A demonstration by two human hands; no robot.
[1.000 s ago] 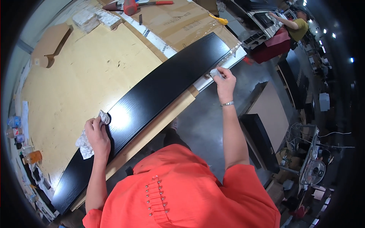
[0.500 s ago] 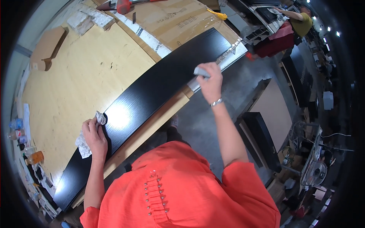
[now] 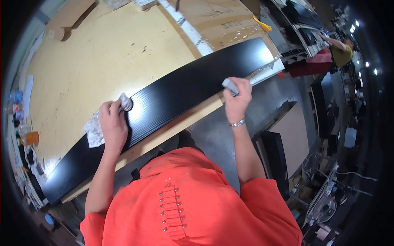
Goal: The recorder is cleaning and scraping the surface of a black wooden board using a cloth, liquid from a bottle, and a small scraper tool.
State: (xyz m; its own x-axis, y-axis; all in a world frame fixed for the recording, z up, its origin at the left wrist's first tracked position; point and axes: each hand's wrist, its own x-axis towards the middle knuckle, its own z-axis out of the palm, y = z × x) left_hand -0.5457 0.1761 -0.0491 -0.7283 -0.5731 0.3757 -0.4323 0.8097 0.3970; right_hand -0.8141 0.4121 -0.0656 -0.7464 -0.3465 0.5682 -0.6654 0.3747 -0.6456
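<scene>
A long black wood-grained panel (image 3: 180,88) with a curved far edge lies slantwise across the worktable, light gleaming on its surface. My left hand (image 3: 113,125) is closed on a crumpled whitish cloth (image 3: 94,132) at the panel's left part, with cloth poking out on both sides of the fingers. At the panel's near edge toward the right end is my right hand (image 3: 238,99), closed around a small grey block (image 3: 230,86). Whether the block touches the edge I cannot tell. A bracelet circles my right wrist.
Brown cardboard (image 3: 223,24) covers the table's far right, with a yellow-handled tool (image 3: 262,24) on it. Bottles (image 3: 15,96) and an orange container (image 3: 30,138) line the left edge. A fan (image 3: 326,209) stands lower right. Another person (image 3: 342,53) works at the far right.
My view has shifted and turned a little. My right hand with the grey block has come back along the panel's near edge, toward me. My left hand still grips the cloth on the panel.
</scene>
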